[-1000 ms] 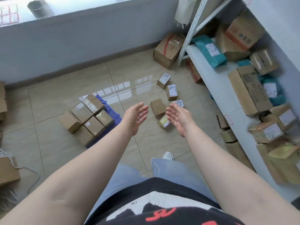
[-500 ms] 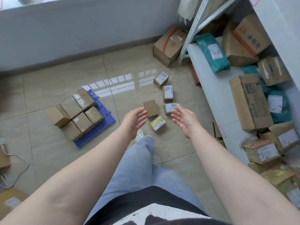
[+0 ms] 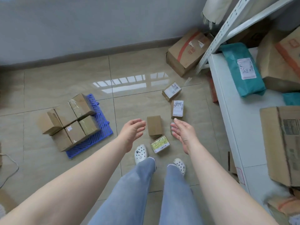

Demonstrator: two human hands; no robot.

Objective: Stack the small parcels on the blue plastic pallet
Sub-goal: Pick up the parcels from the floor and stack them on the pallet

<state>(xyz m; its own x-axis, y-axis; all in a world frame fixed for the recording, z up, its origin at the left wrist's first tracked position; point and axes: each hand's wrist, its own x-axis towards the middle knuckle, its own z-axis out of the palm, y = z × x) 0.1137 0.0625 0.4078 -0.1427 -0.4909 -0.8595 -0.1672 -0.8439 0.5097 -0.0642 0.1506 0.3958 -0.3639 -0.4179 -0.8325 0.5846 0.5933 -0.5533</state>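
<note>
The blue plastic pallet [image 3: 103, 127] lies on the tiled floor at the left, with several brown parcels [image 3: 76, 120] packed on it. Loose small parcels lie on the floor ahead of my feet: a plain brown one [image 3: 155, 125], a yellow-green labelled one [image 3: 160, 144], a white-labelled one [image 3: 177, 109] and another further back [image 3: 172, 90]. My left hand [image 3: 132, 133] and my right hand [image 3: 183, 133] hover open, palms facing each other, on either side of the plain brown parcel, above it and not touching it. My right hand hides part of one more parcel.
A white metal shelf [image 3: 230, 114] runs along the right, loaded with large cartons [image 3: 282, 143] and a teal mailer bag [image 3: 241, 69]. A big taped carton [image 3: 186, 51] leans by the wall. My white clogs [image 3: 140, 153] stand just behind the loose parcels. A cord [image 3: 9, 174] trails at the left.
I have stepped closer to the loose parcels, both feet now in view. My open hands have lowered toward the plain brown parcel and stay empty.
</note>
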